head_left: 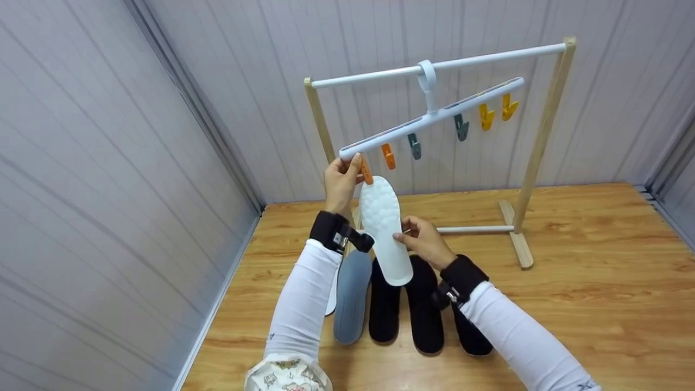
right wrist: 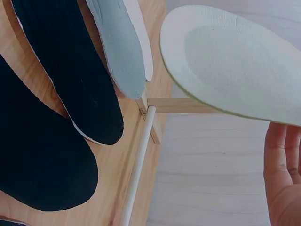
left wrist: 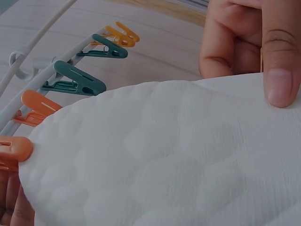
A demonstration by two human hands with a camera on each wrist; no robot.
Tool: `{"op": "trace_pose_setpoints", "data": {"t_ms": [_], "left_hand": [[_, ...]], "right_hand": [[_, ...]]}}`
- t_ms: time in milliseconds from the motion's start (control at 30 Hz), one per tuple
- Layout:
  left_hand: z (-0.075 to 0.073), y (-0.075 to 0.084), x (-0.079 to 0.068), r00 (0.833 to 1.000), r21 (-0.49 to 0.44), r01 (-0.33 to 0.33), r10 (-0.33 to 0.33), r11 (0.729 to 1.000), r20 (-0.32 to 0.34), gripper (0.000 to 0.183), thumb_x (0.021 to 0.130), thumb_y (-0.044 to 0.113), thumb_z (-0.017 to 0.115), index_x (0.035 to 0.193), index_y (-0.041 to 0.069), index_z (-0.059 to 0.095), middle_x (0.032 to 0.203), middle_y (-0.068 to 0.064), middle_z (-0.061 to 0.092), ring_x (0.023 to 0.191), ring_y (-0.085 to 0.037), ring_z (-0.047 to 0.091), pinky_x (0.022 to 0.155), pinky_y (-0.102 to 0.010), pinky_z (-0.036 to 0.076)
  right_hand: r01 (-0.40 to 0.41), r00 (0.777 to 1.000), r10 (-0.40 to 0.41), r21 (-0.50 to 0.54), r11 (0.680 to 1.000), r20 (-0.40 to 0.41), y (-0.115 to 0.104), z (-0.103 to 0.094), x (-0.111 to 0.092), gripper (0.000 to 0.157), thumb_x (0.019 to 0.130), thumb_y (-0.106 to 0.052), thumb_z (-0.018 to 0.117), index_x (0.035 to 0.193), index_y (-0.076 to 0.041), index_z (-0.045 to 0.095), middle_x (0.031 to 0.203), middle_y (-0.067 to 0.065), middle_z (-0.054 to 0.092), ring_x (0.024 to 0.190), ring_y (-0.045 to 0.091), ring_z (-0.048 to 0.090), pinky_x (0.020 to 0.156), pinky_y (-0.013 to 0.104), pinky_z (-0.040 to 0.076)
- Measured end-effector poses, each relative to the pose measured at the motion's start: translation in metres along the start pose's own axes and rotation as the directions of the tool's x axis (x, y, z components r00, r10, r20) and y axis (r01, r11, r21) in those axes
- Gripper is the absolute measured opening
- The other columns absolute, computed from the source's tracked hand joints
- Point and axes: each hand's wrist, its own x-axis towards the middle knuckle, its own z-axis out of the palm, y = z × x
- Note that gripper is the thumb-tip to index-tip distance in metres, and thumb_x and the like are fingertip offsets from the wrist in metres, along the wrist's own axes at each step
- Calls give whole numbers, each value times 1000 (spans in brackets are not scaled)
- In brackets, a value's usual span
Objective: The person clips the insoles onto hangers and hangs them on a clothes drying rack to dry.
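Observation:
A white insole with a bumpy upper half hangs upright at the left end of the hanger. My left hand pinches the outermost orange clothespin, whose tip meets the insole's top edge. Lower down, my right hand pinches the insole's right edge, thumb on the front face. In the right wrist view the insole's rounded heel sticks out past the fingers. Beside the left hand is a second orange clothespin with nothing in it.
Two dark green clothespins and two yellow ones hang farther right. A wood-and-white rack carries the hanger. Below, on the wooden floor, lie a grey-blue insole, several black insoles and a partly hidden white one.

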Motion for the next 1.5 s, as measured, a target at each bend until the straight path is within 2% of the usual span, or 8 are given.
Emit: {"op": "trace_pose_setpoints", "data": {"t_ms": [200,500,633,1033,1267,1333,1500], "left_hand": [[1,0,0,1000,-16,7,-7,1000,6,15,91,10,62,79,2,60,64,1,55,57,-9,55,56,-21,50],[1,-3,1,1000,19,8,-8,1000,-13,14,91,11,62,80,3,59,65,2,56,59,-7,55,56,-19,49],[0,-4,0,1000,36,7,-7,999,-13,14,91,12,62,79,4,60,64,3,56,58,-7,55,55,-19,48],[-1,-6,-1,1000,0,15,-15,1000,-19,14,90,11,62,78,5,60,65,3,58,60,-7,57,53,-19,46],[0,-5,-3,999,10,33,-33,999,-15,12,90,13,63,82,4,62,68,3,59,63,-8,59,54,-19,45],[-1,-5,-3,999,7,40,-40,999,-12,12,90,14,63,84,4,62,69,3,60,64,-8,59,55,-20,45],[-2,-6,-4,999,-5,47,-47,999,-10,11,90,13,63,85,4,62,70,3,60,65,-8,58,55,-19,45]], "right_hand": [[10,1000,-10,2,1000,7,-5,0,0,24,89,0,60,109,11,55,94,15,60,77,19,57,69,39,52],[-2,1000,2,44,999,9,-7,0,3,24,89,1,60,108,13,53,91,11,58,75,18,54,66,29,50],[-3,1000,3,34,999,8,-6,0,3,24,88,2,60,108,13,54,91,12,58,75,18,54,66,29,50],[13,1000,-13,25,1000,6,1,3,5,25,88,0,61,108,12,55,93,14,60,76,18,57,64,30,52],[-17,1000,17,4,1000,-2,-6,4,3,25,89,-1,61,110,11,55,95,15,59,78,17,56,70,38,51],[-12,1000,12,3,1000,-2,-5,4,3,25,89,-1,60,110,11,55,96,16,59,78,17,56,68,34,51],[-6,1000,6,23,1000,-14,16,4,14,26,88,-2,62,110,11,56,97,16,61,77,15,56,66,29,51]]}}
